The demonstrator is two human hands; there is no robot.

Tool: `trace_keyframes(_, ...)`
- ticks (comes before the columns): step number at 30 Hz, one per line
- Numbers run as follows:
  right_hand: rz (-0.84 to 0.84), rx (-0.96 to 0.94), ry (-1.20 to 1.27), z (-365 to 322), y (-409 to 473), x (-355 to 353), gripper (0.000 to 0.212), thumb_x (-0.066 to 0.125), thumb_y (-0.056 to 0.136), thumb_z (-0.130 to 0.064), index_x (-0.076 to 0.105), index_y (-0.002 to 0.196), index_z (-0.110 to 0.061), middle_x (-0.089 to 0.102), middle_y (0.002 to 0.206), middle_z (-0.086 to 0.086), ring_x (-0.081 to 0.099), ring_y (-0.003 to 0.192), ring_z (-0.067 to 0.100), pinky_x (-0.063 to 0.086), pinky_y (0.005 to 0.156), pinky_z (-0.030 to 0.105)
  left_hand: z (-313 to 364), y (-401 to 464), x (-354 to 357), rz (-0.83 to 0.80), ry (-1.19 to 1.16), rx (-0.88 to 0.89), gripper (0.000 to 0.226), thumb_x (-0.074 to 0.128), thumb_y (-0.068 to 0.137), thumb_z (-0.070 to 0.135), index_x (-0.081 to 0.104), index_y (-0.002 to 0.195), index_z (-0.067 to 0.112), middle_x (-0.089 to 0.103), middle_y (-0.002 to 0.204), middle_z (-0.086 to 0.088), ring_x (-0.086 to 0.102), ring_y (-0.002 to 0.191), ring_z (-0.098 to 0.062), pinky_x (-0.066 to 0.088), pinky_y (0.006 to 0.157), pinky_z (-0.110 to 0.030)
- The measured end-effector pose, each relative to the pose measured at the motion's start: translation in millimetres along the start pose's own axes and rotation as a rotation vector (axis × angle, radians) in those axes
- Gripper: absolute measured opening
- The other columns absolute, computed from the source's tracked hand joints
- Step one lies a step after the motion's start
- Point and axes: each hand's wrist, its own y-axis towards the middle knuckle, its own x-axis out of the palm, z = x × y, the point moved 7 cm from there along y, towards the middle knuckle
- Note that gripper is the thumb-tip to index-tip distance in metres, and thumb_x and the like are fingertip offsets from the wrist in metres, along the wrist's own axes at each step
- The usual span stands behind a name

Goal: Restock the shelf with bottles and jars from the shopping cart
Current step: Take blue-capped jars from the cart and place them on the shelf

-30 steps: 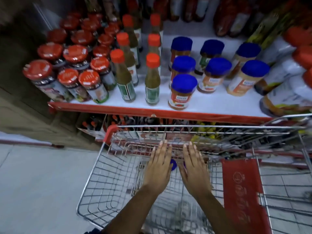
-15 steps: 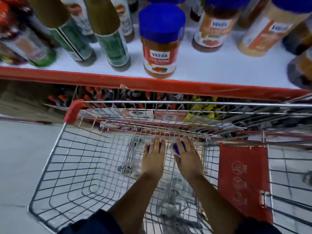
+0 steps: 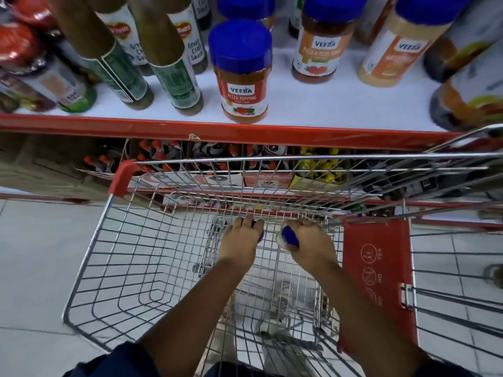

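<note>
Cart (image 3: 89, 270) floor: left hand (image 3: 239, 246), right hand (image 3: 307, 246) each clasp a jar; likely hazard, snagging cart wire on lifting.

A grocery shop aisle: a red-edged shelf (image 3: 223, 133) stocked with Veeba pizza topping jars (image 3: 243, 85) and green chilli sauce bottles (image 3: 174, 63), fronted by a wire shopping cart (image 3: 130, 248).

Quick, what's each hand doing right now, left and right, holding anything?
Left hand: down in the shopping cart, closed over a blue-capped item, mostly hidden.
Right hand: closed on a blue-capped jar in the cart.
</note>
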Motion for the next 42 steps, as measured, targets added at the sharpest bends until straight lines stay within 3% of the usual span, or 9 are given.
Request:
trace_keyframes(5,-0.004,-0.056,-0.003,-13,-48,-74,0.032,0.063,0.079,-0.026,0.063,0.110,-0.020,0.068,0.106,0.004,0.064,0.098,0.027,0.052,0.072,0.033,21,-38,-57,0.013,0.026,0.122,0.062,0.060,0.088,0.008,0.031,0.142,0.019,0.036,0.148,-0.009,0.033,0.134,-0.031,0.044,0.102,-0.044)
trace_keyframes(10,0.023,-0.136,-0.039,-28,-96,-160,0.042,0.068,0.068,-0.024,0.065,0.110,-0.029,0.072,0.100,-0.001,0.066,0.094,0.023,0.050,0.067,0.029,46,-79,-137,0.091,0.027,0.261,0.057,0.056,0.092,0.025,0.030,0.142,0.022,0.038,0.146,-0.004,0.037,0.130,-0.026,0.048,0.096,-0.041)
trace_keyframes(14,0.112,-0.211,-0.054,-38,-129,-231,0.023,0.069,0.062,-0.024,0.067,0.084,-0.029,0.070,0.075,-0.004,0.064,0.074,0.021,0.054,0.061,0.037,62,-109,-209,0.181,-0.011,0.345,0.063,0.059,0.090,0.032,0.029,0.145,0.027,0.037,0.149,0.001,0.035,0.134,-0.022,0.043,0.102,-0.038)
trace_keyframes(18,0.217,-0.253,-0.128,-44,-155,-302,0.055,0.074,0.069,-0.031,0.064,0.123,-0.032,0.067,0.124,-0.005,0.062,0.111,0.018,0.054,0.082,0.038,83,-128,-277,0.303,0.043,0.412,0.066,0.063,0.088,0.025,0.030,0.145,0.027,0.039,0.146,0.003,0.035,0.132,-0.020,0.039,0.103,-0.035)
trace_keyframes(20,0.248,-0.263,-0.142,-45,-162,-331,0.060,0.075,0.070,-0.034,0.059,0.128,-0.032,0.062,0.131,-0.008,0.058,0.115,0.015,0.053,0.084,0.037,93,-130,-306,0.346,0.082,0.432,0.066,0.062,0.089,0.022,0.029,0.146,0.025,0.038,0.147,0.001,0.034,0.134,-0.021,0.037,0.105,-0.036)
trace_keyframes(28,0.331,-0.276,-0.146,-46,-148,-396,0.052,0.072,0.072,-0.023,0.064,0.123,-0.025,0.067,0.123,-0.006,0.060,0.109,0.016,0.054,0.083,0.039,122,-84,-362,0.410,0.099,0.411,0.064,0.065,0.088,0.021,0.033,0.144,0.024,0.045,0.141,-0.002,0.040,0.129,-0.025,0.044,0.098,-0.044)
trace_keyframes(31,0.305,-0.266,-0.155,-40,-123,-393,0.054,0.071,0.073,-0.020,0.061,0.126,-0.023,0.064,0.127,-0.002,0.059,0.113,0.019,0.053,0.084,0.036,129,-58,-361,0.376,0.126,0.385,0.062,0.064,0.089,0.018,0.034,0.143,0.022,0.046,0.139,-0.007,0.043,0.125,-0.029,0.047,0.094,-0.047)
trace_keyframes(38,0.308,-0.249,-0.174,-18,-72,-372,0.038,0.064,0.072,-0.016,0.064,0.109,-0.009,0.063,0.113,0.014,0.060,0.099,0.031,0.053,0.077,0.051,132,-14,-346,0.312,0.126,0.355,0.056,0.063,0.086,0.007,0.042,0.137,0.016,0.051,0.130,-0.013,0.048,0.119,-0.034,0.048,0.091,-0.050)
trace_keyframes(42,0.284,-0.244,-0.166,-7,-52,-359,0.042,0.063,0.071,-0.018,0.065,0.113,-0.017,0.065,0.114,0.010,0.059,0.105,0.032,0.055,0.078,0.051,129,0,-338,0.278,0.104,0.342,0.056,0.063,0.085,0.006,0.042,0.136,0.014,0.051,0.130,-0.014,0.049,0.118,-0.034,0.048,0.091,-0.048)
